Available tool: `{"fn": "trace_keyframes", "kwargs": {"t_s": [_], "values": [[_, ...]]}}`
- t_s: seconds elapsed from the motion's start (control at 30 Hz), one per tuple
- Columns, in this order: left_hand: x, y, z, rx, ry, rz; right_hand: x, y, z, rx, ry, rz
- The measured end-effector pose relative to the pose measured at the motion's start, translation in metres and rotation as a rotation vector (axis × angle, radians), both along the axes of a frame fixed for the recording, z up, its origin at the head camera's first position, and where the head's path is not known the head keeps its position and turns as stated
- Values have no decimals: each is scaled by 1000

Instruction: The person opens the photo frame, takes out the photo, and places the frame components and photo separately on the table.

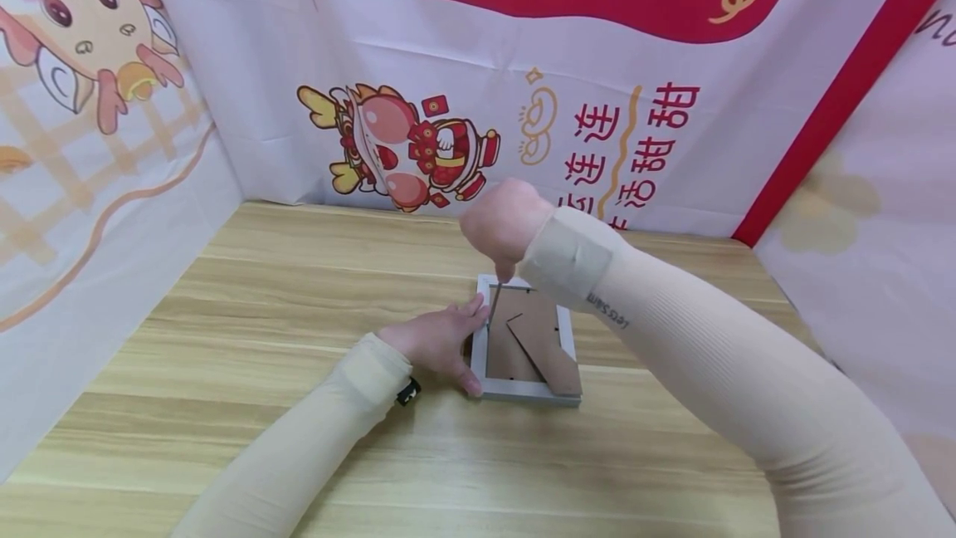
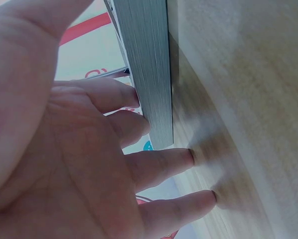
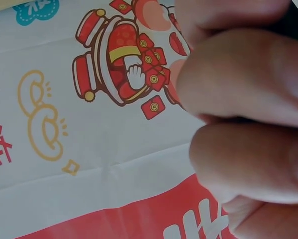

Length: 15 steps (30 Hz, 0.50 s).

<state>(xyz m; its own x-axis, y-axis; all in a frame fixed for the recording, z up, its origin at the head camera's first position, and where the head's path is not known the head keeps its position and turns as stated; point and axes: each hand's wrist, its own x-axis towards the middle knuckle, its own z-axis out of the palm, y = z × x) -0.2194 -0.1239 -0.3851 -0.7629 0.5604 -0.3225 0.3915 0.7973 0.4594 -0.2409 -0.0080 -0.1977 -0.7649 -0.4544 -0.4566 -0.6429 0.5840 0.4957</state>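
Note:
A picture frame (image 1: pixel 529 389) with a light grey rim lies face down on the table, its brown backing board (image 1: pixel 504 355) upward. A brown stand leg (image 1: pixel 548 359) slants across the board to the near right corner. My left hand (image 1: pixel 441 340) rests against the frame's left side, thumb by the near corner and fingers spread; the left wrist view shows the fingertips at the frame's edge (image 2: pixel 149 69). Above the frame, my right hand (image 1: pixel 504 221) grips a screwdriver (image 1: pixel 495 304), its thin shaft pointing down to the left rim. The fingers (image 3: pixel 238 74) hide most of its handle.
The wood-grain table (image 1: pixel 314 305) extends around the frame. Behind it hangs a white cloth (image 1: pixel 261 90) with red cartoon prints, and more printed cloth (image 1: pixel 881 214) hangs at the sides. A small black item (image 1: pixel 409 391) sits at my left wrist.

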Motion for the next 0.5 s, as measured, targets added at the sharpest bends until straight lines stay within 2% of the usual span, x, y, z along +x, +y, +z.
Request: {"fn": "trace_keyframes", "kwargs": {"t_s": [0.2,0.4,0.5], "values": [[0,1,0,15,-5,4,1,8,1,-18,-7,-9],[-1,1,-2,16,17,-26,2,22,-1,-105,4,-13],[-1,1,-1,11,31,-45,0,32,-4,-164,0,-42]]}}
